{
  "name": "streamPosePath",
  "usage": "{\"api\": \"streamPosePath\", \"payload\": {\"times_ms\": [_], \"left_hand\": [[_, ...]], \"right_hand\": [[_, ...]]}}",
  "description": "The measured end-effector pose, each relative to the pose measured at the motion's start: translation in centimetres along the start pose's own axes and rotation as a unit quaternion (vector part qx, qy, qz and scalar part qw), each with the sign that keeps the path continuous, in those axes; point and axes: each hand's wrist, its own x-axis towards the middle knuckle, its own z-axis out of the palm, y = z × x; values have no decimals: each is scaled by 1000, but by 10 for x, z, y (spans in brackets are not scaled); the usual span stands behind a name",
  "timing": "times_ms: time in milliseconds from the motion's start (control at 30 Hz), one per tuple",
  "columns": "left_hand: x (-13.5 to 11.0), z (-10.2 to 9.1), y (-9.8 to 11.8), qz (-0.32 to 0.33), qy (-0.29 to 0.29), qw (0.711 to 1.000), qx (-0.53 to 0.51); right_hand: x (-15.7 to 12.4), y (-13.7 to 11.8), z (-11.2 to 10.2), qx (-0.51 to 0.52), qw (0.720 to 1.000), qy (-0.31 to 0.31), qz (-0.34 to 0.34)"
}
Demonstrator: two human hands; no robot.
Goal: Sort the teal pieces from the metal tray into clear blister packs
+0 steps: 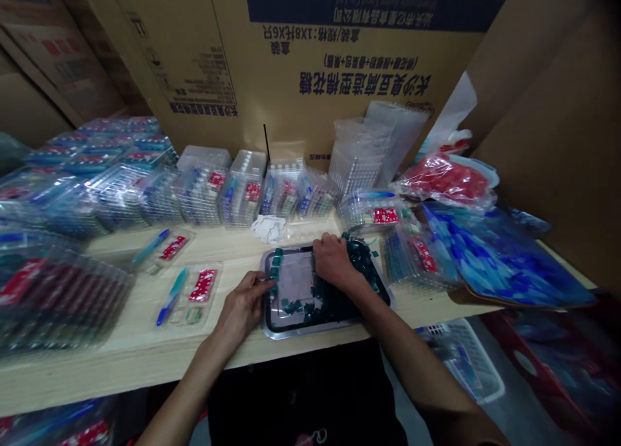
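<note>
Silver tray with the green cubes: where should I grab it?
Take the silver tray by its near rim, from the front, one hand at each end. The left hand and right hand are further back, so that edge looks free. The flat rim sticks out past the black border, giving fingers a hold. Keep it level: loose green cubes lie on it.

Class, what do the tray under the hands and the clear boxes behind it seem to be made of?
The tray looks like polished metal, its silvery rim catching the light, though coated plastic is possible. The boxes look like thin clear plastic: see-through, glossy, with moulded ridges.
</note>
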Motion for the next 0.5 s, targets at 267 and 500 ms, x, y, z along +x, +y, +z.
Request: {"api": "streamPosePath", "payload": {"times_ms": [267, 500], "left_hand": [[40, 26, 52, -227, 55, 901, -364], [53, 39, 59, -278, 49, 830, -481]], "right_hand": [[-13, -12, 3, 514, 857, 17, 13], [-28, -29, 2, 509, 857, 82, 19]]}}
